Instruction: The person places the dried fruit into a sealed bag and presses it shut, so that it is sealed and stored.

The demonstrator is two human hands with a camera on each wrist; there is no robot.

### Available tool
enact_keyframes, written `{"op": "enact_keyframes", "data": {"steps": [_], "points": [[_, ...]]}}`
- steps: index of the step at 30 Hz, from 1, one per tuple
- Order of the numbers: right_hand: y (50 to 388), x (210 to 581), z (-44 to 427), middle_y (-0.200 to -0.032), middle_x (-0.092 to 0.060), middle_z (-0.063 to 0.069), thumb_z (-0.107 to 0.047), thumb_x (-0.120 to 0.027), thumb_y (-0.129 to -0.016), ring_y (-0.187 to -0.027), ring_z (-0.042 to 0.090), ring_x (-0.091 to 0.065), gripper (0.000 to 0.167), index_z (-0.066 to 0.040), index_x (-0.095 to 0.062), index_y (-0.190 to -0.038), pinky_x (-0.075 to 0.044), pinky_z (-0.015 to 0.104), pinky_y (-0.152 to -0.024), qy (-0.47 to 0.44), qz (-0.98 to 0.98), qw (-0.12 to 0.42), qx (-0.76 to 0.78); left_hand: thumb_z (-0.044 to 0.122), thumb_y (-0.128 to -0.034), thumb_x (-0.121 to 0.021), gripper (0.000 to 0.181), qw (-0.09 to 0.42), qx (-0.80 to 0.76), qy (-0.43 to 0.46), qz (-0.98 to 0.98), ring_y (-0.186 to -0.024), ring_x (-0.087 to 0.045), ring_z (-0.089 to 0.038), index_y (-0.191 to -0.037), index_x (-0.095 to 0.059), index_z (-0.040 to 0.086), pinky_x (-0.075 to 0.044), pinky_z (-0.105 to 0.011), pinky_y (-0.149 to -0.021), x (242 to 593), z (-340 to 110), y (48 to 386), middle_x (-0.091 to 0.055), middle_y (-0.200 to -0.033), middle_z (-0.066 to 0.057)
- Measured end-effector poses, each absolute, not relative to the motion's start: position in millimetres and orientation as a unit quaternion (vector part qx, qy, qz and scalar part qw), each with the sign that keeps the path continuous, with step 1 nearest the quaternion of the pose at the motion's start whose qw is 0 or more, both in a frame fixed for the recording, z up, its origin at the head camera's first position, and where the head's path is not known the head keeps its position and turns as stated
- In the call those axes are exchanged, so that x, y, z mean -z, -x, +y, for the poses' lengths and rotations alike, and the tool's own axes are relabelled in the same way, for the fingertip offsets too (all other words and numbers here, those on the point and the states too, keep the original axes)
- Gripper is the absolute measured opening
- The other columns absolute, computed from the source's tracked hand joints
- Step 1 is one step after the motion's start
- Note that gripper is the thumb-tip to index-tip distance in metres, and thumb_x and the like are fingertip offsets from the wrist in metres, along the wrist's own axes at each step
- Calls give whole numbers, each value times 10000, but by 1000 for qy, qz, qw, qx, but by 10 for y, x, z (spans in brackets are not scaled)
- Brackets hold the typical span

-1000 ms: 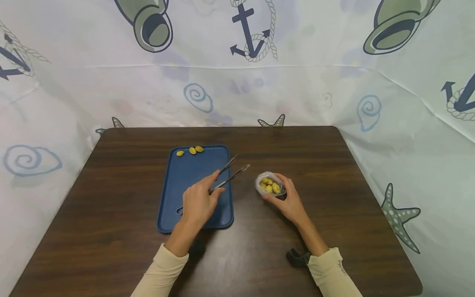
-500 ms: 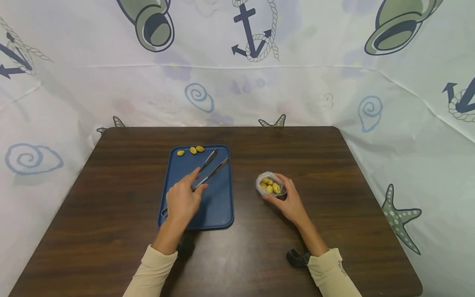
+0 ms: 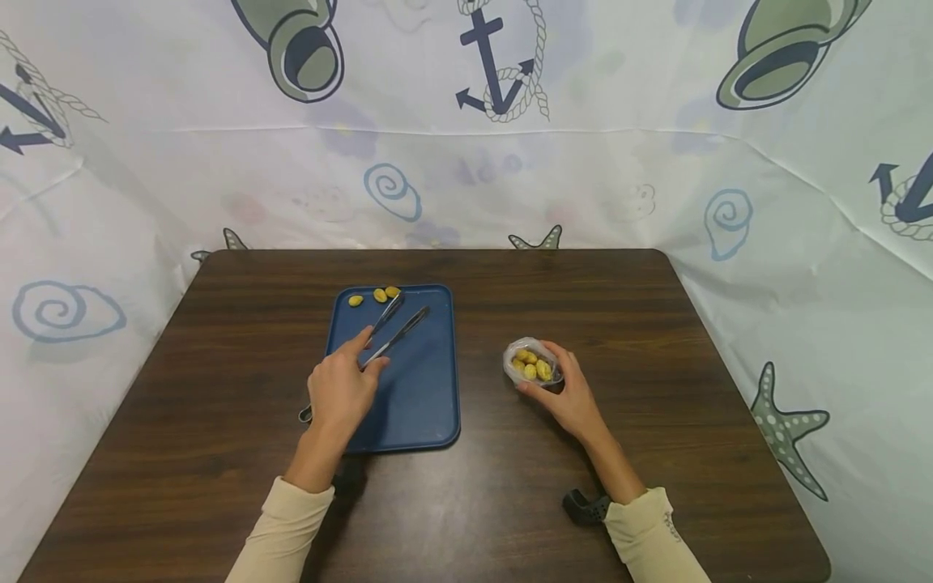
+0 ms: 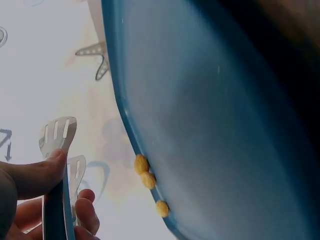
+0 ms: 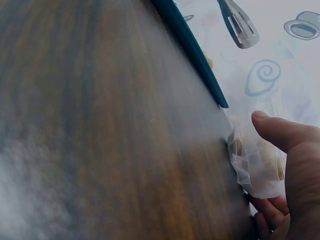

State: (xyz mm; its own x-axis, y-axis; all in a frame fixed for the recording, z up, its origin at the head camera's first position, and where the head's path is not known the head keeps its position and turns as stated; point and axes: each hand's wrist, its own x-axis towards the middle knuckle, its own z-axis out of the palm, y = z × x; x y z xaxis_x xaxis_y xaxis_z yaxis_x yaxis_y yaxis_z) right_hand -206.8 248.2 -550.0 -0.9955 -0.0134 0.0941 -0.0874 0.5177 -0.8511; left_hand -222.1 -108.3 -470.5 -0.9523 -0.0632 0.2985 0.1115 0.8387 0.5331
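Observation:
My left hand (image 3: 341, 395) holds metal tongs (image 3: 408, 325) over the blue tray (image 3: 426, 405). Their slotted ends stand apart, with nothing between them, near the tray's far edge. Along that edge lie three small yellow oval pieces (image 3: 355, 300); two of them sit side by side. To the right of the tray, my right hand (image 3: 572, 401) grips a clear plastic bag (image 5: 257, 170) between thumb and fingers. The bag stands with its mouth up on the table, and several yellow pieces (image 3: 543, 370) show inside it.
A dark wooden table (image 3: 219, 470) carries the tray and the bag. Behind and beside it hangs a white cloth (image 3: 605, 178) printed with anchors, shells and starfish. A strip of bare tabletop separates tray and bag.
My left hand has moved left with the tongs, from the tray's right edge to its left side, bringing the tips near the yellow pieces. The right hand and bag stay put.

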Motion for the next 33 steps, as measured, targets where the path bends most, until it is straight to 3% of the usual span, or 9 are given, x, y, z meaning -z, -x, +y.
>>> {"op": "enact_keyframes", "data": {"steps": [3,9,15,18,23,26,33], "points": [[2069,5506,2481,-1491,-483,50,-394,-844,-851,-1382,283,-468,813,-292,-429,-1542,-345,589,-1156,-28,-870,36,-490,222,-907,-797,570,152,282,0,-947,-415,-340,-156,-1429,-622,76,-255,-318,-446,4689,-1143,2262,-767,-1193,-155],[2074,5508,2479,-1483,-485,47,-387,-846,-850,-1372,277,-472,808,-300,-431,-1538,-350,581,-1151,-28,-870,36,-491,229,-911,-793,567,157,268,-8,-951,-435,-419,-194,-1430,-622,80,-314,-335,-469,4673,-1242,2356,-769,-1186,-155],[2074,5506,2484,-1488,-483,46,-394,-843,-852,-1381,278,-468,812,-298,-426,-1543,-349,587,-1154,-29,-872,38,-487,244,-923,-781,566,161,256,-14,-953,-408,-375,-184,-1437,-614,74,-290,-330,-451,4684,-1317,2428,-764,-1192,-167],[2070,5506,2487,-1495,-479,42,-402,-839,-856,-1388,278,-465,813,-303,-421,-1546,-349,594,-1154,-28,-873,35,-485,236,-924,-777,554,163,250,-19,-954,-430,-446,-230,-1429,-620,70,-316,-347,-452,4691,-1368,2461,-764,-1181,-179],[2066,5508,2482,-1498,-475,37,-409,-838,-855,-1395,280,-462,810,-316,-421,-1544,-345,604,-1155,-26,-872,32,-487,234,-935,-762,540,163,243,-34,-956,-714,-694,-463,-1424,-619,56,-478,-526,-540,4689,-1488,2512,-756,-1178,-206],[2069,5508,2478,-1500,-474,39,-406,-838,-856,-1398,280,-460,807,-318,-423,-1542,-342,602,-1158,-26,-872,32,-489,241,-949,-745,541,158,241,-45,-957,-884,-709,-517,-1438,-604,58,-512,-611,-645,4687,-1558,2544,-748,-1200,-210],[2067,5502,2479,-1496,-473,45,-406,-835,-860,-1393,286,-461,805,-312,-421,-1543,-344,607,-1156,-23,-872,28,-488,241,-968,-719,543,136,239,-55,-960,-948,-702,-516,-1462,-581,62,-513,-628,-721,4707,-1642,2619,-741,-1229,-198]]}}
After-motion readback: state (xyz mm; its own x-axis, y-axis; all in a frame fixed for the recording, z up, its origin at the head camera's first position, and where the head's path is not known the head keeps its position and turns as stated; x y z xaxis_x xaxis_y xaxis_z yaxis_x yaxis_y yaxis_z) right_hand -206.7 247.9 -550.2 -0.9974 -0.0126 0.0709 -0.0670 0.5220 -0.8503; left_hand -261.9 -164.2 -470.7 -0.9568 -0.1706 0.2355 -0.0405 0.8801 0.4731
